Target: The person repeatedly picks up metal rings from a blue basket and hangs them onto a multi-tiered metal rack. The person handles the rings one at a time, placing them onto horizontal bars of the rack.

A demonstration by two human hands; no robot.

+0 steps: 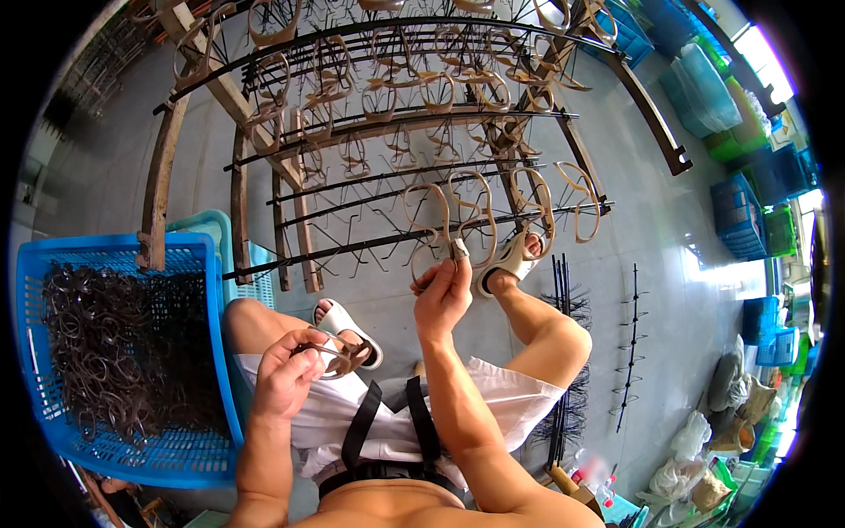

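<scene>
My left hand (284,376) holds brown plastic eyeglass frames (340,362) above my lap; overlapping rims hide how many. My right hand (445,300), with white tape on a fingertip, pinches the lower part of a pale brown eyeglass frame (426,185) at the nearest black rod (356,247). Beside it on the same rod hang several more frames, one of them a translucent frame (492,218). Bent wire hooks (343,261) stick out along the rod's left part, with no frames on them.
A wooden rack (241,198) carries further rods with hung frames (439,92). At left stands a blue plastic basket (224,369) full of dark frames (99,350). Hooked rods (561,369) lie on the floor at right, near a single rod (630,350). Crates (739,218) and bags line the right side.
</scene>
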